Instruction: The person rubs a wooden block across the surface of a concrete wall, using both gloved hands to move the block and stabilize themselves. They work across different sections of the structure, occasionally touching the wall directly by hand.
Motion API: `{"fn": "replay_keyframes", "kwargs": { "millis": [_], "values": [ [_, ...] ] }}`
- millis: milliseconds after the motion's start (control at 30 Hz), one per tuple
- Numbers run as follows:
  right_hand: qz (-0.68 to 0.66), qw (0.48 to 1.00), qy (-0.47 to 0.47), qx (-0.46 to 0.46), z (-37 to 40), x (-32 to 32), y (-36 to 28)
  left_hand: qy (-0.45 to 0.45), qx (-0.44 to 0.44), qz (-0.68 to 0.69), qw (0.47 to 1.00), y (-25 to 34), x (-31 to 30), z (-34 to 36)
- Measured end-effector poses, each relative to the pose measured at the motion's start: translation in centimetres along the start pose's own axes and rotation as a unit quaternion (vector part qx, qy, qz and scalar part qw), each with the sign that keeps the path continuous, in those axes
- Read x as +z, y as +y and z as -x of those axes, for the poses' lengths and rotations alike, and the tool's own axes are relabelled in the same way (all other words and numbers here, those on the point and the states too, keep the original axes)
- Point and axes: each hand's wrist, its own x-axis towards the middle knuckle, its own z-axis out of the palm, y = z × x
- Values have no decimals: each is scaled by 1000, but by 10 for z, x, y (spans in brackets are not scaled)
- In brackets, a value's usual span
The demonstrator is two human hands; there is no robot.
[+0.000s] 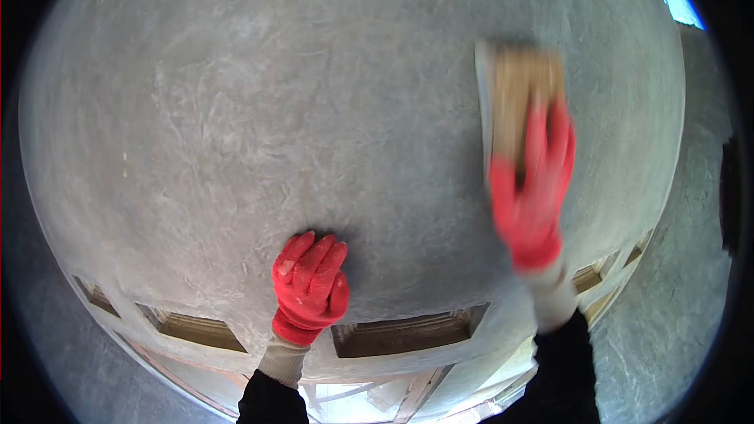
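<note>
My right hand [542, 177], in a red glove, grips a wooden block [518, 98] with a pale sheet along its left edge. The block lies against the grey plastered surface [236, 126] and is blurred by motion. Lower and to the left, my left hand [311, 279], also in a red glove, rests against the same surface with its fingers curled and pressed together. Nothing shows in it, though the palm side is hidden.
Along the lower edge of the grey surface run several rectangular recesses, one [412, 335] just right of my left hand. Below them is a bright framed opening [353, 402]. A bright window [682, 8] shows at the upper right.
</note>
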Motion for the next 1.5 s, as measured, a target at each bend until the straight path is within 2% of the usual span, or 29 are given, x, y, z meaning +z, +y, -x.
{"fn": "replay_keyframes", "kwargs": {
  "millis": [33, 67, 100, 133, 167, 200, 300, 333, 367, 400, 433, 467, 533, 567, 600, 667, 733, 800, 833, 900, 933, 1000, 1100, 1133, 1167, 1267, 1367, 1467, 1500],
  "values": [
    [11, 996, 83, -27, -45, 26, 24, 4, -1, -10, 1000, 0, 1, -1],
    [59, 993, 103, 2, -92, 40, 34, 2, -2, -13, 1000, 0, 1, 0],
    [54, 992, 107, -30, -135, 49, 45, -1, -2, -15, 1000, -1, 1, -1],
    [53, 990, 60, 114, -178, 51, 45, -2, 0, -22, 1000, 0, 0, 0],
    [54, 985, 80, 140, -208, 60, 48, -4, 2, -28, 1000, 1, 0, 1],
    [57, 979, 99, 166, -221, 65, 47, -10, 0, -25, 1000, 1, 0, 2],
    [76, 979, 91, 165, -195, 66, 46, -4, -4, -26, 1000, -1, 0, 3],
    [55, 987, 80, 128, -157, 55, 38, -4, -9, -30, 1000, -1, 0, 3],
    [100, 990, 67, -75, -108, 49, 37, -2, -13, -35, 999, -1, 0, 4],
    [10, 998, 62, 22, -66, 34, 7, 1, -14, -34, 999, -1, -1, 5],
    [-2, 999, 47, -1, -17, 13, -17, -2, -19, -31, 999, -1, -1, 6],
    [-16, 996, -50, 79, 41, -12, -46, 0, -23, -29, 999, -2, -1, 7],
    [3, 985, -140, 104, 168, -41, -86, 20, -22, -21, 999, 1, -3, 7],
    [2, 987, -131, 90, 199, -47, -101, 18, -19, -8, 1000, -1, -2, 4],
    [4, 990, -113, 82, 186, -39, -98, 34, -10, -14, 999, -2, -2, 3],
    [-8, 987, -141, 76, 153, -42, -94, 17, -5, -3, 1000, 0, -2, 4],
    [1, 994, -107, 35, 64, -17, -68, 27, -12, 0, 1000, 0, -2, 5],
    [21, 999, -24, -13, -40, 17, -37, 33, -16, -8, 999, -2, -4, 7],
    [20, 997, 57, -45, -89, 43, -15, 33, -14, -3, 999, -2, -4, 7],
    [85, 986, 140, -11, -189, 83, 14, 34, -12, -7, 999, -4, -5, 8],
    [82, 987, 137, 33, -232, 90, 18, 32, -11, -3, 999, -3, -5, 8],
    [75, 980, 30, 182, -290, 86, 13, 36, -7, 1, 999, -4, -5, 7],
    [55, 986, 69, 142, -254, 87, -7, 43, -19, 13, 999, -4, -6, 5],
    [72, 990, 66, 105, -224, 78, -20, 40, -20, 12, 999, -3, -9, 5],
    [56, 991, 122, 25, -181, 77, -25, 50, -33, 16, 998, -3, -11, 5],
    [22, 997, -59, 54, -16, 13, -92, 69, -62, 5, 996, -9, -25, 11],
    [-1, 985, -164, 58, 155, -34, -148, 67, -89, -26, 993, -26, -39, 18],
    [-4, 984, -165, 68, 165, -36, -162, 70, -102, -50, 991, -41, -38, 30],
    [-3, 984, -164, 67, 139, -32, -156, 59, -109, -49, 991, -41, -37, 28]
  ]
}}
